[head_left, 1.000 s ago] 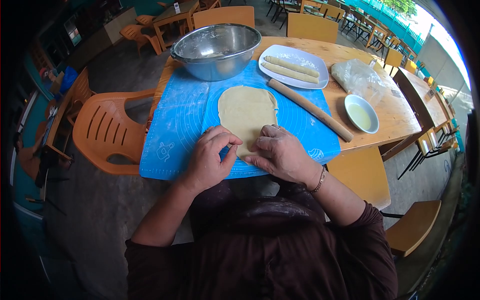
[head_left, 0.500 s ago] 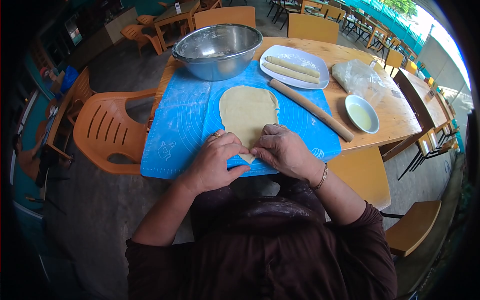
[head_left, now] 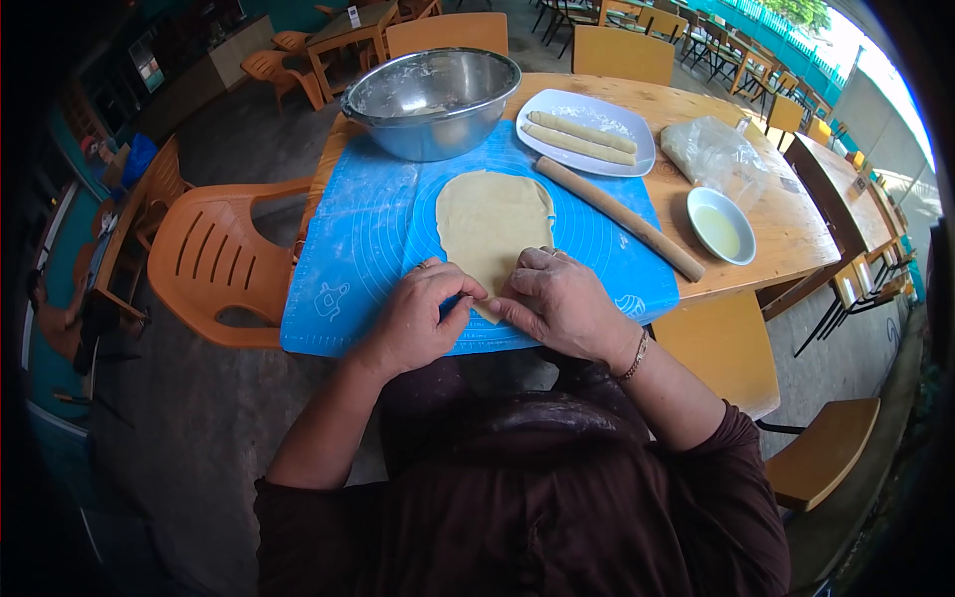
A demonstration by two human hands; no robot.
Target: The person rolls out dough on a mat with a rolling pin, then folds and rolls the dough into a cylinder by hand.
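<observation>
A flat, pale sheet of dough (head_left: 492, 214) lies on the blue baking mat (head_left: 348, 249), its near end narrowing between my hands. My left hand (head_left: 423, 310) pinches the left side of that near end, thumb and forefinger pressed together. From the other side my right hand (head_left: 562, 303) closes on the dough, its thumb almost meeting my left fingertips. A small tip of dough shows below the fingers; the rest of the near edge is hidden by them. To the right of the sheet a wooden rolling pin (head_left: 622, 221) rests slantwise across the mat.
Behind the dough stands a steel bowl (head_left: 428, 129). A white plate (head_left: 637, 164) holds two dough rolls (head_left: 582, 139). At right are a clear plastic bag (head_left: 711, 154) and a small bowl of pale liquid (head_left: 718, 231). An orange chair (head_left: 224, 259) touches the table's left side.
My left thumb has come up from the mat's near edge to press against the forefinger at the dough. My right hand has shifted only slightly.
</observation>
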